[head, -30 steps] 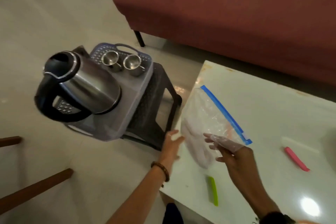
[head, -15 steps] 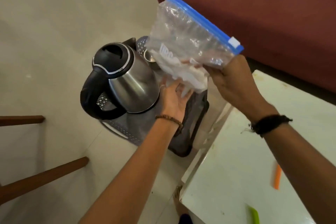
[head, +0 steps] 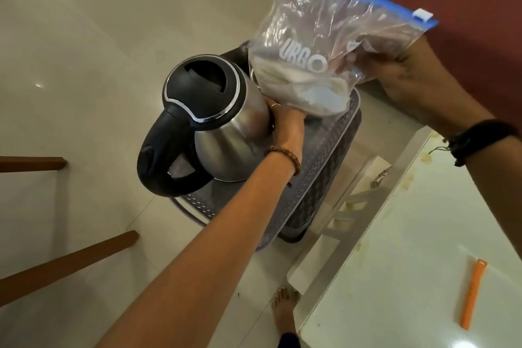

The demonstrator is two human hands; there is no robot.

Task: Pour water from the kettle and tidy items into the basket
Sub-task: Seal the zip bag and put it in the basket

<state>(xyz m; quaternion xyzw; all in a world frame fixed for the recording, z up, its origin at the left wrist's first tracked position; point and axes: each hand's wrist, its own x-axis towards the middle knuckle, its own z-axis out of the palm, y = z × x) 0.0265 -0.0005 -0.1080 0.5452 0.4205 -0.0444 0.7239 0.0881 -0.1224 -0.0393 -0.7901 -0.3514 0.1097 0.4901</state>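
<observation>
The steel kettle (head: 226, 124) stands in the grey basket (head: 324, 178), at 9 o'clock of the left hand (head: 285, 124), whose fingers rest against its side; whether they grip it I cannot tell. At 2 o'clock, the right hand (head: 401, 73) pinches 1 clear zip bag (head: 324, 48) holding white folded material, hanging over the basket's far end. 1 orange strip (head: 471, 294) lies on the white table (head: 423, 234).

My right hand (head: 406, 76) has lifted the zip bag (head: 324, 48) off the white table (head: 409, 248) and over the basket (head: 319, 172); my left hand (head: 285, 127) now presses the kettle (head: 223, 124) side.
</observation>
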